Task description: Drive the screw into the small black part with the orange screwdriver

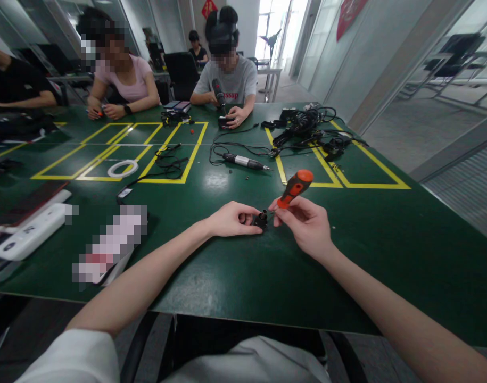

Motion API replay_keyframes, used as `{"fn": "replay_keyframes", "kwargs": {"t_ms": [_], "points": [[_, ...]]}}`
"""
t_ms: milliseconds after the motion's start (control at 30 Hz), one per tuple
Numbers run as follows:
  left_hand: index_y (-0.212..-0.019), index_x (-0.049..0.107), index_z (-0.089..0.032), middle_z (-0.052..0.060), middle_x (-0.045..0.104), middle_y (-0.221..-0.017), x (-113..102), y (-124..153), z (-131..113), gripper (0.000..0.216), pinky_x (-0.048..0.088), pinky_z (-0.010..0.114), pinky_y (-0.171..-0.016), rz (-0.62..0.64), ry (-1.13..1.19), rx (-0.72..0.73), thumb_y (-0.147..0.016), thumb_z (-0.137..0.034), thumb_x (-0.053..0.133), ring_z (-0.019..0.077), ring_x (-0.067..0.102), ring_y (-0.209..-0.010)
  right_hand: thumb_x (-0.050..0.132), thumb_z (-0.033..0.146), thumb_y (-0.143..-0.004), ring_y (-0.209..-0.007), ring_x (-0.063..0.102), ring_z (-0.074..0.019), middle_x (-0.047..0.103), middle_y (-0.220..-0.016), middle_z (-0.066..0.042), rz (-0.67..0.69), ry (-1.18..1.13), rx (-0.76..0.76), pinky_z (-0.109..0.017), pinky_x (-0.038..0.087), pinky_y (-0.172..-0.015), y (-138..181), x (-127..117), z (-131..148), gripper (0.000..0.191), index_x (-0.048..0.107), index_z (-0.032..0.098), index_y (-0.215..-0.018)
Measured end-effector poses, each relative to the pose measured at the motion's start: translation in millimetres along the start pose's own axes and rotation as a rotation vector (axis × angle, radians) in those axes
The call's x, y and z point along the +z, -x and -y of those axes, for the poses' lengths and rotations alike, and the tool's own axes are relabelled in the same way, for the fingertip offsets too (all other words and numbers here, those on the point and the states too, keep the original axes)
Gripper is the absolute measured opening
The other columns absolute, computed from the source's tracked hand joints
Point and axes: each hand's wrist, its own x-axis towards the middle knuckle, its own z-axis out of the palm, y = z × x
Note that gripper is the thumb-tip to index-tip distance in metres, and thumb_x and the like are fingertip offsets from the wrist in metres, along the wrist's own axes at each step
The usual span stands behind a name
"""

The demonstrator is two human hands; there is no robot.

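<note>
From far off, I look down at my two hands over the green table (211,271). My left hand (232,219) has its thumb and fingers bent in close, and they hold a small black part (261,220) near the middle of the table's front side. A short round bit sticks up from it. My right hand (310,223) pinches the low end of an orange and black screwdriver (298,187); its fingers are closed in tight. The screwdriver leans, with its fat end up and its thin end down by the black part. I cannot tell if the tip touches it. Past my hands lies a pen-shaped tool (243,161) with a wire. Yellow lines (195,153) make boxes on the table: a white ring (134,166) lies in one on the left, and a pile of black wires (303,126) lies over the ones on the right. Across from me, a person in a gray shirt (243,77) holds a dark tool (218,91) over a little black box (226,122).
</note>
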Motion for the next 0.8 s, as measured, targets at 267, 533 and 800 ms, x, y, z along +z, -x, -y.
{"fn": "replay_keyframes", "kwargs": {"t_ms": [267,533,800], "points": [[-0.091,0.073,-0.013,-0.007,0.053,-0.064,1.2,0.2,1.0,0.035,0.033,0.02,-0.058,-0.018,-0.014,-0.001,-0.083,-0.046,0.079,0.0059,0.04,-0.058,0.079,0.057,-0.088,-0.056,0.069,-0.0166,0.077,-0.076,-0.003,-0.012,-0.055,0.013,-0.033,0.062,-0.059,3.4,1.8,-5.2,0.037,0.068,0.023,-0.094],[-0.093,0.073,-0.013,-0.007,0.054,-0.065,0.7,-0.6,1.2,0.033,0.033,0.02,-0.057,-0.012,-0.024,0.016,-0.084,-0.044,0.079,0.0059,0.041,-0.057,0.087,0.05,-0.082,-0.056,0.066,-0.0159,0.075,-0.078,-0.003,-0.07,0.01,-0.036,-0.033,0.061,-0.055,-0.9,-0.9,-0.9,0.033,0.071,0.023,-0.073],[-0.088,0.072,-0.013,-0.007,0.051,-0.061,0.9,0.1,0.2,0.033,0.033,0.02,-0.057,-0.037,-0.027,0.003,-0.082,-0.044,0.081,0.0063,0.041,-0.057,0.08,0.054,-0.089,-0.054,0.071,-0.018,0.08,-0.078,-0.005,-0.023,-0.096,0.033,-0.035,0.063,-0.056,0.0,-0.1,-3.8,0.034,0.07,0.022,-0.098]]}}
